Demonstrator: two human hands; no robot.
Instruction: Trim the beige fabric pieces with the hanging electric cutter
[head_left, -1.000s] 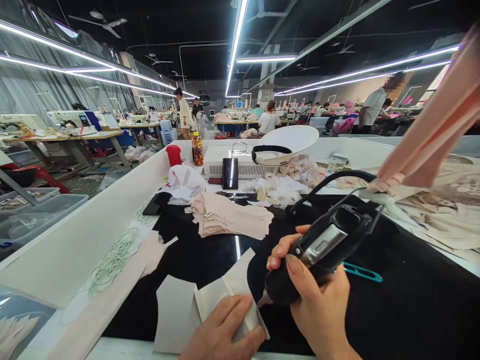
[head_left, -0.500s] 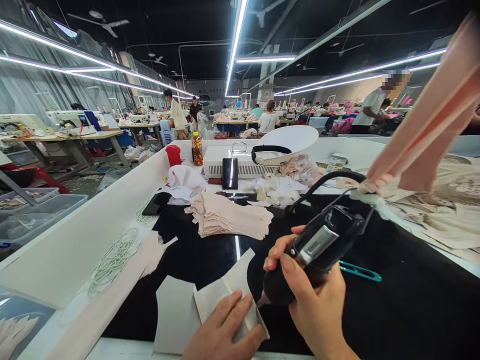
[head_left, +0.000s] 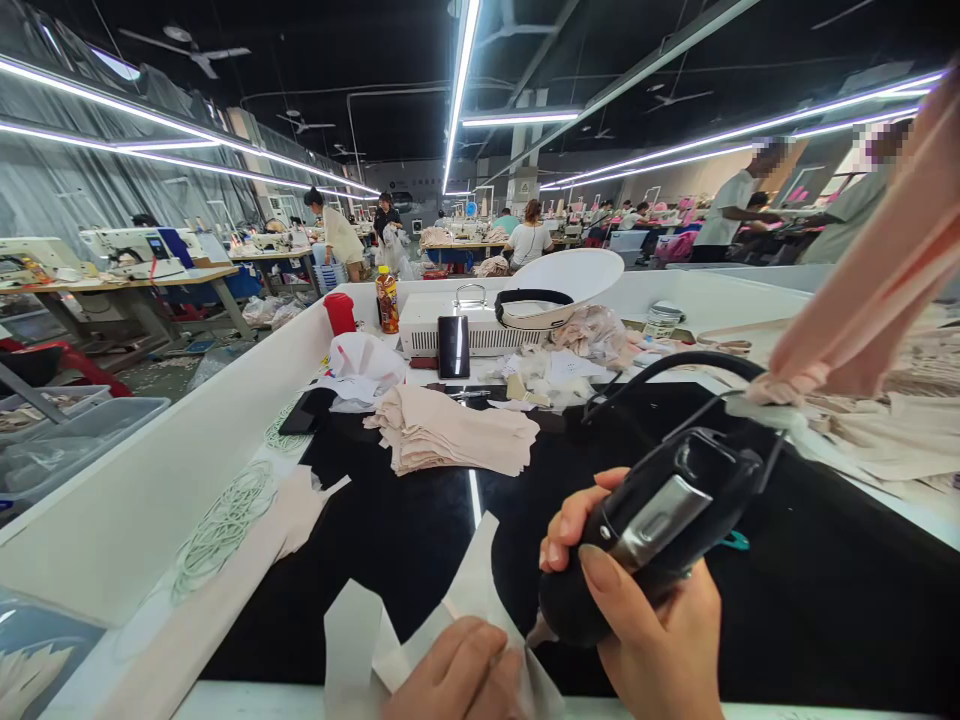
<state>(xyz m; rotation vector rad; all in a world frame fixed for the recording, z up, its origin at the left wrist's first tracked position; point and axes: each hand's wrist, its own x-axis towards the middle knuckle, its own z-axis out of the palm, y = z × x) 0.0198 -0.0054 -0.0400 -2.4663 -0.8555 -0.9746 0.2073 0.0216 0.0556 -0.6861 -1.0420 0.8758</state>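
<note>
My right hand (head_left: 660,640) grips a black corded handheld power tool (head_left: 697,470) with a silver plate on its side. Its lower end is beside the right edge of a pale cut fabric piece (head_left: 476,575); whether it touches the cloth, I cannot tell. With bent fingers my left hand (head_left: 461,665) pinches this fabric near the front edge of the black work surface (head_left: 810,610). The fabric's left part stands up in a fold. A pink cloth strip (head_left: 862,290) is knotted near the tool's upper end. Behind the tool a teal item (head_left: 735,541) is mostly hidden.
A stack of pale pink cut pieces (head_left: 457,430) lies ahead. To the left are a long fabric strip (head_left: 217,600), green cord (head_left: 225,530) and a black phone (head_left: 307,412). A white box (head_left: 420,325), a bottle (head_left: 387,300) and another phone (head_left: 454,347) stand behind.
My left fingers have gone from lying spread on the fabric to bent and pinching it, and the fabric has lifted into folds. The tool and my right hand have shifted slightly right and down.
</note>
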